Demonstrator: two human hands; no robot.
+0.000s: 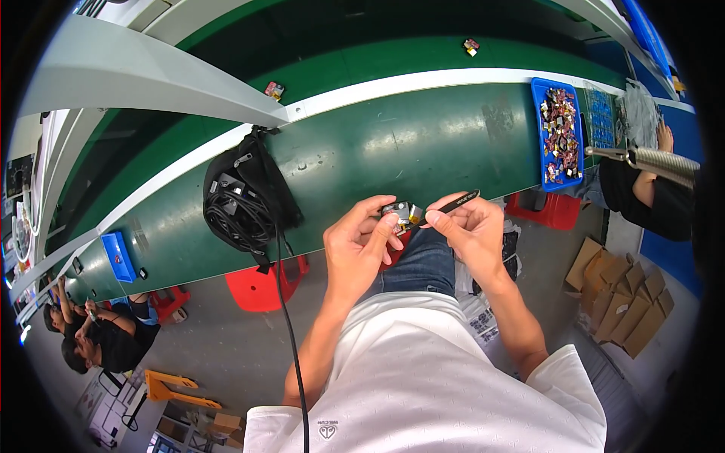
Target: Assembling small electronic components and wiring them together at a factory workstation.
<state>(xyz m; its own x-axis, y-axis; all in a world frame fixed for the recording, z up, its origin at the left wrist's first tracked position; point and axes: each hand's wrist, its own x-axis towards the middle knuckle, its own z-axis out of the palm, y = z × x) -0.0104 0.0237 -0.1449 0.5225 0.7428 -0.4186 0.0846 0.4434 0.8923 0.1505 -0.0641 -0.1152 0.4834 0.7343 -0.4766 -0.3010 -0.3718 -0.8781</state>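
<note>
My left hand (353,240) is closed on a small black electronic device (390,209), held up near the bench's front edge. Its inside faces me, with silver and yellow parts showing. Between the thumb and fingers of my right hand (477,232) sits a pair of slim black tweezers (461,201). Their narrow end points left at the device, close to its yellow part; whether the tips touch it I cannot tell. My fingers cover part of both things.
On the green bench (377,151) lie a black bag with cables (249,200) at left and a blue tray of small parts (559,136) at right. A cable (291,332) runs down past my left arm. Red stools (264,287) stand below; co-workers (113,336) sit far left, another at right.
</note>
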